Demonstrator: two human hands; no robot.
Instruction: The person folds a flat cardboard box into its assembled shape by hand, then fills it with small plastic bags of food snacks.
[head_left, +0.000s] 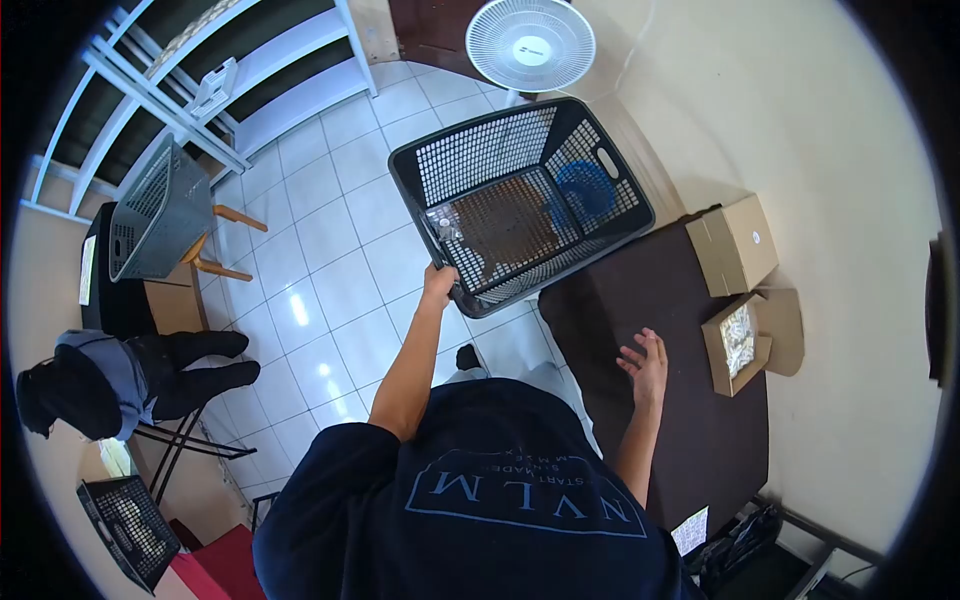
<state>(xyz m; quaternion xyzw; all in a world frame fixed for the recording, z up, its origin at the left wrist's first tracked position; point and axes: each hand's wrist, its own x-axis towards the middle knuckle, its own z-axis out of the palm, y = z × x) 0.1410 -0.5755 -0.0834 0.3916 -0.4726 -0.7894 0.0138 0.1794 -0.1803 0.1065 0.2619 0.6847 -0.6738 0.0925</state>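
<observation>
My left hand [438,285] is closed around the near left rim of a large dark grey plastic basket [487,163] with mesh sides. The basket is tilted, its opening facing me, and it overlaps the far end of the dark-covered table [650,300] in this view. At its bottom shows a brown area [505,225], with a round blue shape [585,190] at the right side and a small pale item [444,222] near the left wall. My right hand [648,368] hovers over the table, fingers spread and holding nothing.
Two cardboard boxes [735,245] stand along the right wall, the nearer with its flap up. Beyond the basket is a white fan [530,45]. On the left are a grey basket [160,215], shelves [290,70], and a person in dark trousers [120,385]; another black basket [130,530] sits lower left.
</observation>
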